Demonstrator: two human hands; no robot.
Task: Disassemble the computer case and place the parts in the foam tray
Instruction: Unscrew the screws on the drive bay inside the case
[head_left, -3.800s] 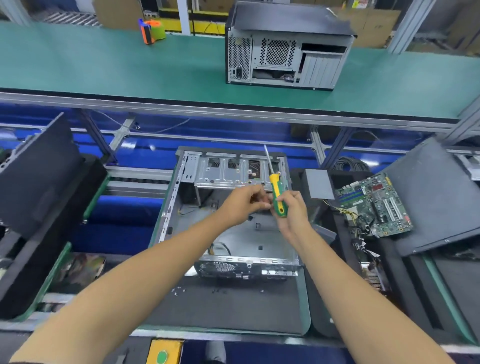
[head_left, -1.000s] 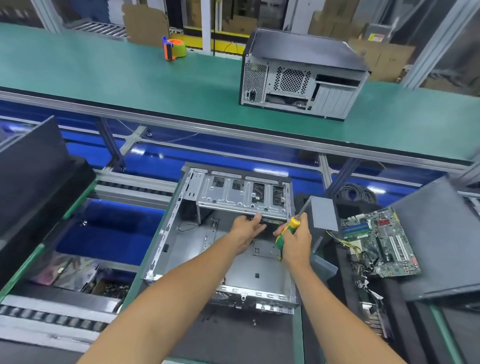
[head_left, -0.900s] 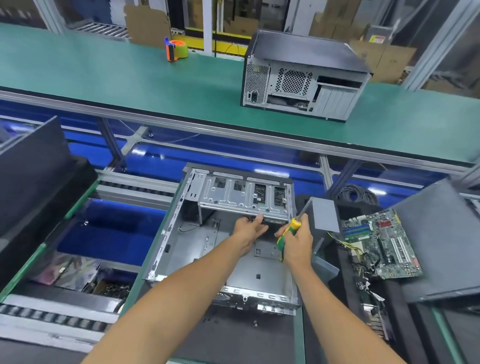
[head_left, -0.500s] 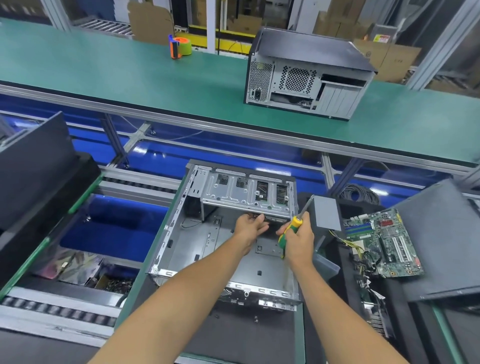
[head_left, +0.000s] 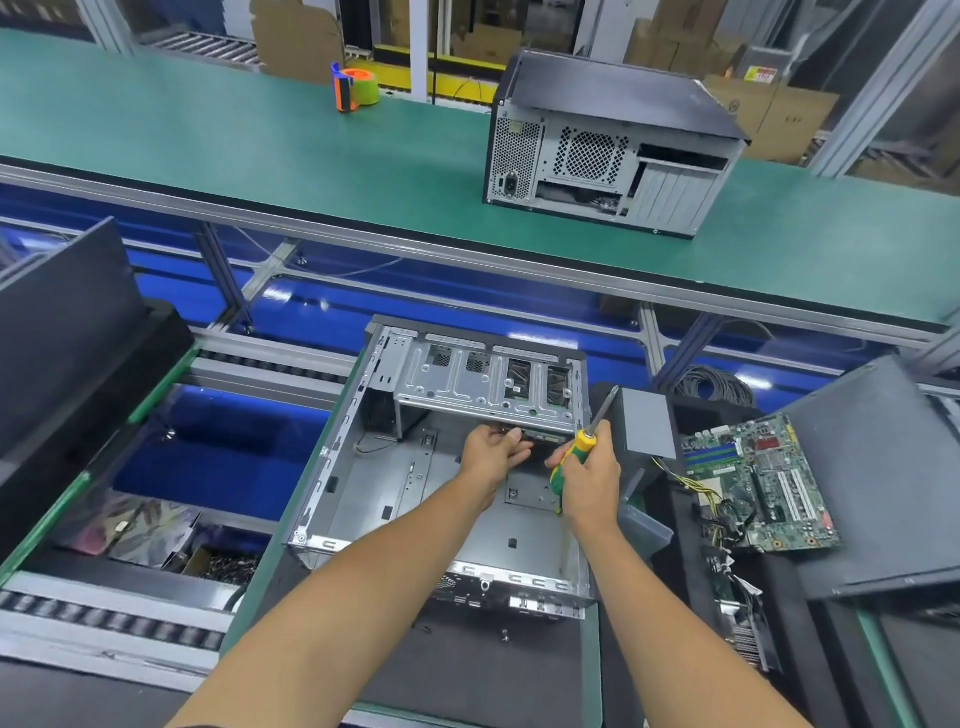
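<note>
Head view: I reach both hands into the open computer case (head_left: 415, 499), which lies on its side on a dark mat at the near edge of the counter (head_left: 467, 670). My left hand (head_left: 493, 452) curls its fingers on a small part tucked just under the drive cage (head_left: 488, 384) at the far end of the case; what exactly I am pinching is too small to tell. My right hand (head_left: 589, 478) is wrapped around the yellow-and-green screwdriver (head_left: 576, 452), blade pointing up and away, idle.

The motherboard (head_left: 758, 483) already rests to the right, on the black foam tray (head_left: 691, 597), with the side panel (head_left: 883, 467) beside it. A second case (head_left: 613, 150) waits on the green belt (head_left: 208, 140) beyond.

My guess is the part is still caught under the cage; tugging at an angle could jam it or scrape my knuckles on the sheet-metal edge. Loose screws (head_left: 504, 633) on the mat could roll off the near edge, and the raised screwdriver tip could nick the cage.
</note>
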